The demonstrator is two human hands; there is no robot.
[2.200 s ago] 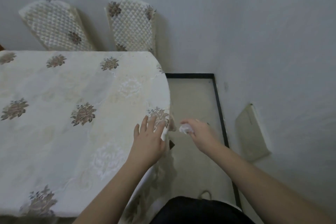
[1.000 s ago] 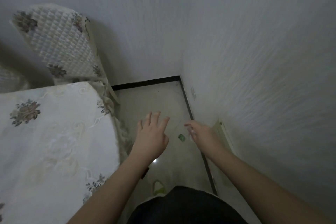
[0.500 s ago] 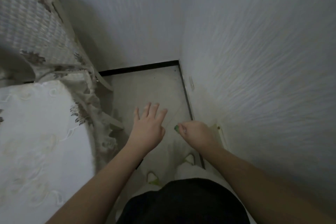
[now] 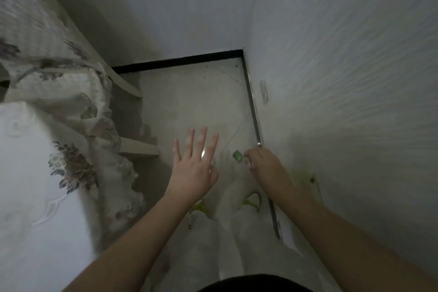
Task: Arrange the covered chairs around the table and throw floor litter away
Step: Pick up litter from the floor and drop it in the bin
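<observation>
Fingers [image 4: 198, 140] of my left hand [image 4: 193, 173] spread flat above the floor [image 4: 189, 102]; I see the green scrap [image 4: 237, 156] just right of them, touching my right hand's [image 4: 265, 168] curled fingertips, which pinch something pale.

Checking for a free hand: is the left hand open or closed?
Open. The left hand hovers over the floor, fingers straight and spread, holding nothing.

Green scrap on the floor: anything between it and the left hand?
In the head view, only bare floor separates the green scrap from the open left hand. The right hand is right beside the scrap.
</observation>
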